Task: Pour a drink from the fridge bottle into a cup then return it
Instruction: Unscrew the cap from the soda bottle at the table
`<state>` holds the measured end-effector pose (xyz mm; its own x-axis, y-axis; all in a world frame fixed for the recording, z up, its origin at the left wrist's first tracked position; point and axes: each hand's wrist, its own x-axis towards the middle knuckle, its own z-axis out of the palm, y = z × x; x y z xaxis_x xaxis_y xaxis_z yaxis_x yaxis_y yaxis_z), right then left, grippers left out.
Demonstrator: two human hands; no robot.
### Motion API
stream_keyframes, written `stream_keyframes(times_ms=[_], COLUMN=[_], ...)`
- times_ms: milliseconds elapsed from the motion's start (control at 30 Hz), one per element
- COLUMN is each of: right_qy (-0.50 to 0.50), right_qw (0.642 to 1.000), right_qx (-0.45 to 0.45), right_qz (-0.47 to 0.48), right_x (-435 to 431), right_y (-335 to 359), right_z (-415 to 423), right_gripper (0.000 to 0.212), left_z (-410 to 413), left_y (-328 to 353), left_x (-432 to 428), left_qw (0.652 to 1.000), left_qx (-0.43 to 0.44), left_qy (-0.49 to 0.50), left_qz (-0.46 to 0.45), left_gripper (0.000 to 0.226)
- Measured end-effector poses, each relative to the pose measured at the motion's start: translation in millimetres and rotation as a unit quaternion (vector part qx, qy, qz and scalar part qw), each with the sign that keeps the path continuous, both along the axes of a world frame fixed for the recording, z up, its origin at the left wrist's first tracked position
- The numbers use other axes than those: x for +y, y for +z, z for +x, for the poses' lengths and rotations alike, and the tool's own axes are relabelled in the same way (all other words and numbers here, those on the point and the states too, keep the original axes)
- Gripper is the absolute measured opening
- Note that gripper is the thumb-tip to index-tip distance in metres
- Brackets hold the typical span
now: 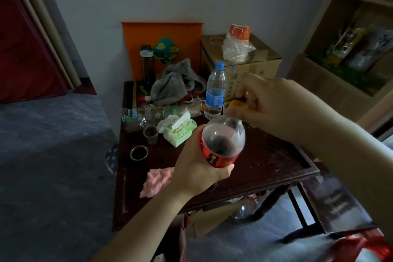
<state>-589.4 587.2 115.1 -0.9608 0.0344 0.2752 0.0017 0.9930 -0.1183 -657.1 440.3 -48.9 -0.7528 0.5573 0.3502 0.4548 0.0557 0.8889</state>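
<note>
My left hand (197, 168) grips a cola bottle (223, 136) with a red label, held tilted above the dark wooden table (265, 155); dark drink fills its lower part. At the neck of the bottle, my right hand (268, 102) is closed around the yellow cap (237, 104). Whether the cap is on or off the neck is hidden by my fingers. Two small clear plastic cups stand on the table's left side: the nearer cup (138, 153) holds dark liquid, the farther cup (151, 134) looks almost empty.
A water bottle (215, 91) with a blue cap stands just behind the cola bottle. A tissue pack (180, 131), a grey cloth (176, 83), a pink cloth (157, 181) and clutter cover the table's back. A cardboard box (244, 64) with paper cups stands behind; shelves rise at right.
</note>
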Motion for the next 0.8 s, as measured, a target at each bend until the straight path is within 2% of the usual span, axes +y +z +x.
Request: stream_keyframes(times_ms=[100, 200, 333, 533, 633, 700, 800], right_qy=[-0.08, -0.09, -0.043, 0.105, 0.134, 0.135, 0.098], right_qw=[0.995, 0.993, 0.996, 0.993, 0.988, 0.988, 0.992], right_qx=[0.054, 0.076, 0.077, -0.034, -0.056, -0.066, -0.051], right_qz=[0.035, 0.017, 0.003, -0.043, -0.055, -0.047, -0.063], right_x=[-13.8, -18.2, -17.7, -6.1, -0.7, 0.5, -1.0], right_y=[-8.3, -12.5, -12.8, -1.2, 0.0, 0.0, 0.2], right_z=[-4.7, -10.5, -14.8, -16.1, -16.4, -15.2, -11.2], right_gripper=[0.058, 0.042, 0.032, 0.023, 0.018, 0.022, 0.053], left_z=[-1.0, -3.0, -6.8, -10.3, -9.2, -8.7, -9.1], left_y=[1.0, 1.2, 3.2, -0.4, -3.6, -4.7, -6.2], left_x=[2.9, 1.7, -4.7, -11.1, -10.8, -10.4, -10.4], left_qw=[0.998, 0.996, 0.998, 1.0, 0.999, 0.999, 1.0], left_qx=[0.042, 0.07, 0.043, -0.024, -0.031, -0.03, -0.028], left_qy=[0.035, 0.059, 0.046, -0.011, -0.016, -0.012, -0.006], left_qz=[0.004, 0.003, 0.001, -0.009, -0.008, -0.008, -0.008], left_gripper=[0.074, 0.074, 0.079, 0.083, 0.082, 0.082, 0.081])
